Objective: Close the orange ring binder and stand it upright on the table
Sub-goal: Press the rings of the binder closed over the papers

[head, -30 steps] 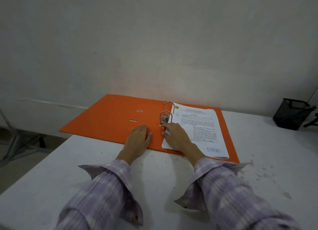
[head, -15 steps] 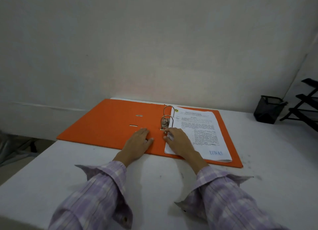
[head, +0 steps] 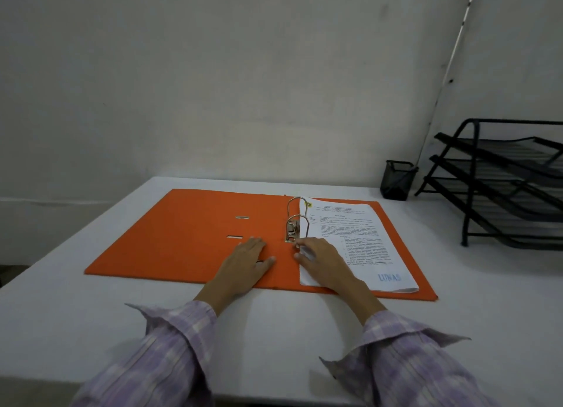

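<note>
The orange ring binder (head: 182, 242) lies open and flat on the white table (head: 274, 330). A stack of printed papers (head: 359, 239) sits on its right half, threaded on the metal rings (head: 297, 217). My left hand (head: 246, 263) rests flat, palm down, on the binder's spine area, fingers together. On the near left corner of the papers lies my right hand (head: 323, 260), its fingertips touching the base of the metal lever mechanism (head: 292, 231). Neither hand grips anything.
A black mesh pen cup (head: 397, 179) stands at the back right by the wall. A black tiered wire tray rack (head: 505, 181) fills the far right. The table's left edge runs close to the binder's left cover.
The camera has turned right, bringing the tray rack into view. Both hands stay on the binder in nearly the same spots.
</note>
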